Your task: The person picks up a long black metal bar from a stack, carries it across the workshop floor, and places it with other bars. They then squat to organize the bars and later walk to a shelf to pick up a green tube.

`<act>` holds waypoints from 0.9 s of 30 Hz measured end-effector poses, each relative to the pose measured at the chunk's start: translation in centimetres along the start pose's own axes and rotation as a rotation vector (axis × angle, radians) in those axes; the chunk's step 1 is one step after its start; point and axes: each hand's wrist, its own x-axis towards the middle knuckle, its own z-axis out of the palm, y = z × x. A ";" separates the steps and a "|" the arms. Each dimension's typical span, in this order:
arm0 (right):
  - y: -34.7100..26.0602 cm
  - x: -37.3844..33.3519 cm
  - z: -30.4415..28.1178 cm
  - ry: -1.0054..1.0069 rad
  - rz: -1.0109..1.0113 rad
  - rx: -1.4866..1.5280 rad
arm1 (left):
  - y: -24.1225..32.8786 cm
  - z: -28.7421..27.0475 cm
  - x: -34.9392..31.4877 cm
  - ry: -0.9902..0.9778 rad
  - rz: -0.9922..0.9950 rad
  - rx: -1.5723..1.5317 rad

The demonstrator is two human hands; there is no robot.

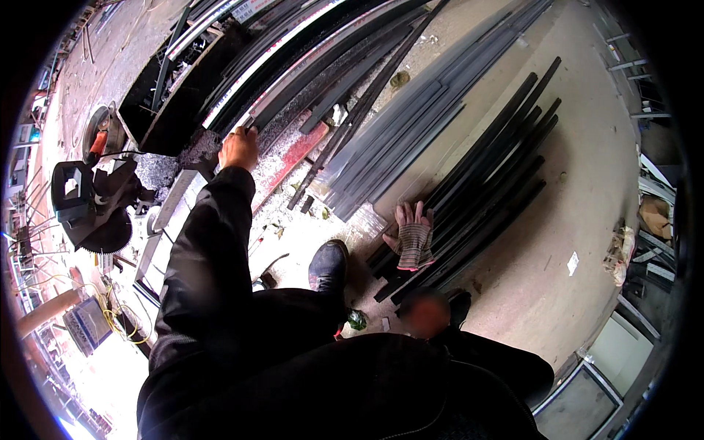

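Note:
My left hand (238,149) reaches forward from a black sleeve, its fingers curled over the near end of a long dark metal profile (293,94). A red board (292,163) sprinkled with shavings lies just right of that wrist. A round blurred skin-coloured patch (425,313) beside my right leg may be my right hand; its fingers cannot be made out. Close to it, a striped work glove (414,246) lies on a stack of black bars (484,194), with no arm leading into it.
A cut-off saw (103,231) with a toothed blade stands at the left, near a dark trough of scraps (158,121). Grey profiles (411,125) lie wrapped in film ahead. My shoe (328,265) is between the stacks. Framed panels (583,400) lean at lower right.

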 end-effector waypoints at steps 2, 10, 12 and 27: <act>0.1 0.0 0.3 0.032 -0.048 -0.049 | -0.1 0.1 0.2 -0.014 -0.022 0.018; -1.9 1.8 -2.4 -0.119 0.423 0.349 | -0.7 1.4 -0.4 -0.018 0.012 0.065; -2.5 2.2 -2.9 -0.114 0.472 0.370 | 0.0 1.4 -0.7 -0.001 0.027 0.034; -7.4 5.0 -8.1 0.064 0.511 -0.105 | -2.4 0.1 -9.9 0.062 0.231 -0.666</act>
